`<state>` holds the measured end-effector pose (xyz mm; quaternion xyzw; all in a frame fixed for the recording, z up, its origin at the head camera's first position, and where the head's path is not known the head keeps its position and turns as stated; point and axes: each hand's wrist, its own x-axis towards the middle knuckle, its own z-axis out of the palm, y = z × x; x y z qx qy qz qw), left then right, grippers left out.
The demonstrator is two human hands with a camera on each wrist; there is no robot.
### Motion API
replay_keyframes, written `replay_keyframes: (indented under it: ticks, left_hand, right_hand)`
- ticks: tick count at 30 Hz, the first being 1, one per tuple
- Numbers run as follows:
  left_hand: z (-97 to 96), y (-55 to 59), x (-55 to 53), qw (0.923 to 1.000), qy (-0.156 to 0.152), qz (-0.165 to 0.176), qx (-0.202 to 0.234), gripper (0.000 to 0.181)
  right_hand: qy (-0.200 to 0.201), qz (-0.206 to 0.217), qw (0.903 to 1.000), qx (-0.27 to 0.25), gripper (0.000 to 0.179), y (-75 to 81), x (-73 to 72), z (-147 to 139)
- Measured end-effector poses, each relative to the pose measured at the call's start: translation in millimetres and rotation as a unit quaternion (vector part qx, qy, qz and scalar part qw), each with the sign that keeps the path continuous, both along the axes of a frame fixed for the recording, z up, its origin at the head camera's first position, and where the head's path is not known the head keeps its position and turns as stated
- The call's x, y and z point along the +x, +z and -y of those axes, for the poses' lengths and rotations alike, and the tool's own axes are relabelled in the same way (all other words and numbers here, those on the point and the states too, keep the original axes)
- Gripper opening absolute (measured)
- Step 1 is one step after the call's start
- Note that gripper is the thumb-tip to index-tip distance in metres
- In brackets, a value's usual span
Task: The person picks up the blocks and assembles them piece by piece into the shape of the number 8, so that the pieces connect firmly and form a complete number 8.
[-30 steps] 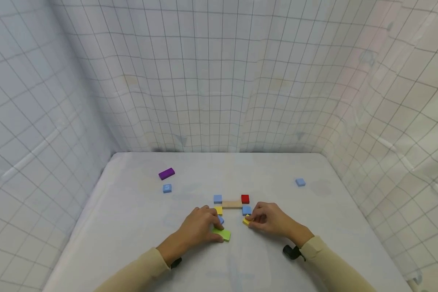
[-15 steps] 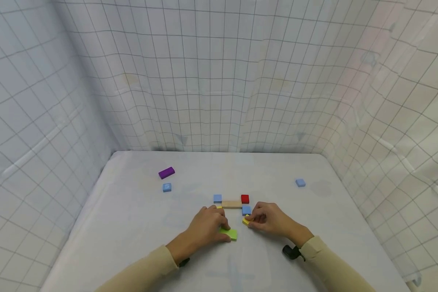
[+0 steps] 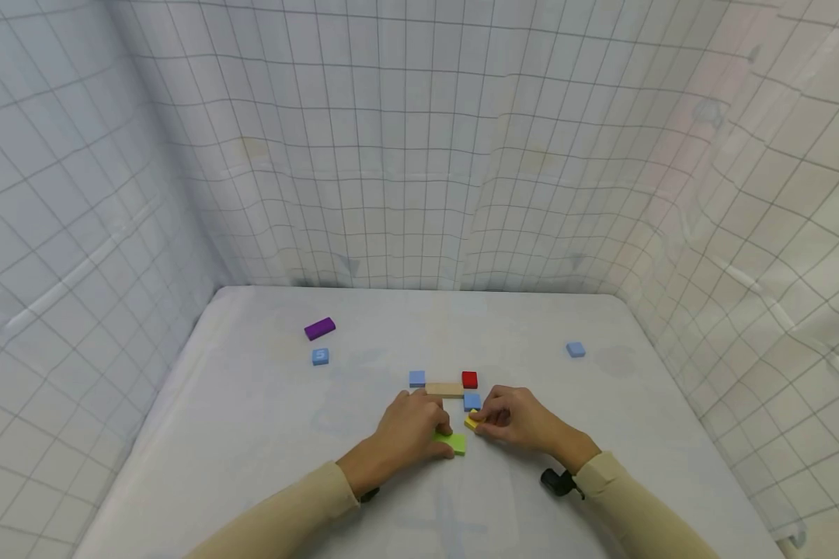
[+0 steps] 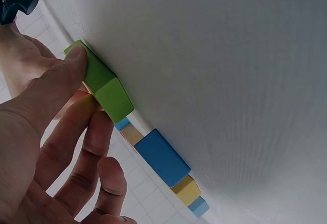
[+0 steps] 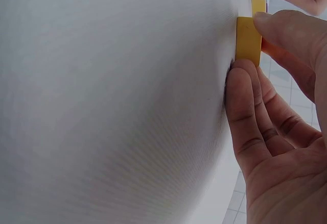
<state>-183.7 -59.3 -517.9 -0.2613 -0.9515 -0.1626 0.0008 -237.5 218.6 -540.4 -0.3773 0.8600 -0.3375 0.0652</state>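
Between thumb and fingers my left hand (image 3: 411,431) pinches a lime-green block (image 3: 456,443), low at the table; the left wrist view shows the thumb on the block's side (image 4: 115,101). My right hand (image 3: 517,418) holds a small yellow block (image 3: 471,424) between thumb and fingertips, just in front of a blue block (image 3: 471,401). Behind that sits a red block (image 3: 469,380), joined by a flat wooden strip (image 3: 443,390) to another blue block (image 3: 416,379). My left hand hides the left column in the head view; its blue block (image 4: 162,157) and yellow block (image 4: 186,190) show from the left wrist.
A purple block (image 3: 319,328) and a blue block marked 5 (image 3: 320,356) lie at the back left of the white-covered table (image 3: 252,419). Another blue block (image 3: 576,349) lies at the back right. Gridded white curtains (image 3: 405,155) surround the table.
My left hand has slid the green block rightward, closer to the yellow block. It now covers the left column's front blocks. My right hand has stayed in place with the yellow block.
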Motion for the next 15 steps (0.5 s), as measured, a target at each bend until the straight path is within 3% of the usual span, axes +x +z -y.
replay_keyframes:
  ticks: [4, 15]
  left_hand:
    - [-4.6, 2.5, -2.1, 0.9999, 0.010, 0.002, -0.009, 0.034]
    - [-7.3, 2.1, -6.8, 0.9993, 0.017, -0.030, -0.012, 0.032]
  right_hand:
    - [-0.001, -0.001, 1.0000, -0.001, 0.018, -0.9, -0.2, -0.7]
    - [0.003, -0.013, 0.9999, -0.006, 0.018, -1.9, 0.9, -2.9]
